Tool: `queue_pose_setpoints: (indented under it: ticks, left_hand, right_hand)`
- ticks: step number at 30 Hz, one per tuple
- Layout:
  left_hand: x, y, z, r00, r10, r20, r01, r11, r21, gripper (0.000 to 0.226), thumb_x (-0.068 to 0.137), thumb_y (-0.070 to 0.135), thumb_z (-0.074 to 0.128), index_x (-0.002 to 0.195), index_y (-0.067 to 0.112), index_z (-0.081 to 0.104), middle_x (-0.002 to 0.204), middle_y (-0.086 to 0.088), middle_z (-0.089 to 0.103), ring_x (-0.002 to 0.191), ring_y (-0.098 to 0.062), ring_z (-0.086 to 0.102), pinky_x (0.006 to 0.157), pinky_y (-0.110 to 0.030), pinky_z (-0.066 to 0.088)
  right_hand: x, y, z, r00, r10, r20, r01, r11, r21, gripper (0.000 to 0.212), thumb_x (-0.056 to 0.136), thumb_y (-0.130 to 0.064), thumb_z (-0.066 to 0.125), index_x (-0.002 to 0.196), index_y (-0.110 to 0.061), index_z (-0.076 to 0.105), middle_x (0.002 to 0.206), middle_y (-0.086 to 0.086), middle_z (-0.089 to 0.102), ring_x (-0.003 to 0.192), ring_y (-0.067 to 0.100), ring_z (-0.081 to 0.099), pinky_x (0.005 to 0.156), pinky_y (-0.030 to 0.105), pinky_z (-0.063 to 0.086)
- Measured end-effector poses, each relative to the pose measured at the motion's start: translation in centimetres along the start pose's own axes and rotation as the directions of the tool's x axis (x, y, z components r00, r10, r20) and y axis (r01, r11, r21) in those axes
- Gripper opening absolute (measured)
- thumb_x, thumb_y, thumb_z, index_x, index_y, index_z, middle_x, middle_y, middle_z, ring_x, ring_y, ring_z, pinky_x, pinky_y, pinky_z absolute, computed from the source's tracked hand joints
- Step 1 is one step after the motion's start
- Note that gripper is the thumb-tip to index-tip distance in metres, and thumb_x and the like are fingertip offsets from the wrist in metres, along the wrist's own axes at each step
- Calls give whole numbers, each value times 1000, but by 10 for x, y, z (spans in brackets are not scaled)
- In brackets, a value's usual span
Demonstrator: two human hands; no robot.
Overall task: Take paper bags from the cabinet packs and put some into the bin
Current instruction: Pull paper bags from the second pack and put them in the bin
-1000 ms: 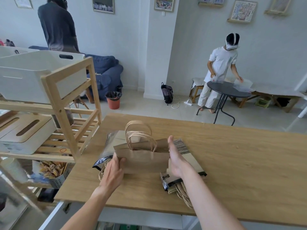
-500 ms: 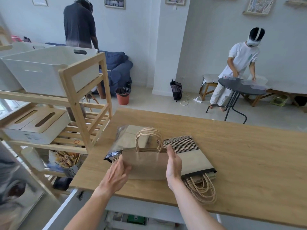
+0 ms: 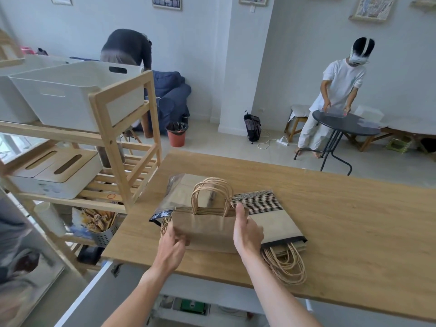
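A long light-wood tabletop (image 3: 330,220) fills the lower right, and beside its left end stands a pale wooden slatted shelf rack (image 3: 106,147) carrying a large white plastic bin with a slot handle (image 3: 70,95) on its top level. On the tabletop lie 2 clear plastic packs of brown paper bags: one with a striped black-and-tan end (image 3: 271,215), its twisted cord handles spilling toward the near edge, and a second partly opened pack (image 3: 177,194) behind and left of it. Over these, a small stack of flat brown paper bags with looped cord handles (image 3: 205,227) is held with its handles pointing away from the person. Both forearms reach in from the bottom of the view. The left hand (image 3: 172,249) grips the stack's lower left corner, fingers curled under it. The right hand (image 3: 247,232) clasps the stack's right edge, thumb up against the front face and the other fingers wrapped behind, out of sight. Compared with 1 second earlier, the view has swung right so the rack and white bin sit more centrally, the bags are drawn closer to the near edge, and the right thumb lies lower on the stack.
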State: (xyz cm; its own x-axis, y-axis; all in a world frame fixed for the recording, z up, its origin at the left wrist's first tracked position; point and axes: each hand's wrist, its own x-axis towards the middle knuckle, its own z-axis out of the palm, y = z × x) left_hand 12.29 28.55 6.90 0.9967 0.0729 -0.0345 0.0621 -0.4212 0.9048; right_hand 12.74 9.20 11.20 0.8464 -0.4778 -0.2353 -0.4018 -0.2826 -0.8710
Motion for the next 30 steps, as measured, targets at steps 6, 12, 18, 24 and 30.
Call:
queue_pose_setpoints:
  ticks: [6,12,18,24,30]
  left_hand:
    - [6,9,0,996,-85,30,79,985,152,54,78,-9,43,130,6,42,124,-14,54,116,-36,49,92,-34,36]
    - [3,15,5,991,-130,26,115,942,314,56,80,-10,38,135,0,31,129,-28,45,118,-49,44,93,-41,36]
    - [0,25,3,992,-120,31,101,932,348,38,82,-3,38,119,1,43,123,-29,55,117,-46,49,90,-40,38]
    - [3,61,-14,983,180,32,-173,862,477,23,82,0,37,102,5,48,94,-25,63,85,-41,57,69,-40,40]
    - [52,142,-20,991,56,-119,-47,995,84,38,70,15,34,97,5,59,90,-18,69,83,-35,64,76,-45,55]
  right_hand:
    - [9,-14,-26,978,136,157,-79,944,-320,106,59,-101,7,83,-12,60,86,8,66,71,25,67,64,35,56]
    - [6,-25,-36,892,317,323,-231,932,-278,100,73,-93,20,131,-18,49,80,9,68,49,20,63,45,24,47]
    - [3,-35,-36,871,218,441,-377,872,313,40,77,-30,51,93,5,64,60,18,64,45,28,62,40,25,43]
    - [12,-93,-80,852,176,492,-335,907,254,28,70,-13,45,87,5,58,61,20,68,52,33,69,44,28,54]
    - [20,-202,-112,902,3,432,-100,975,201,22,64,-5,38,74,-2,57,56,11,67,46,27,67,41,24,51]
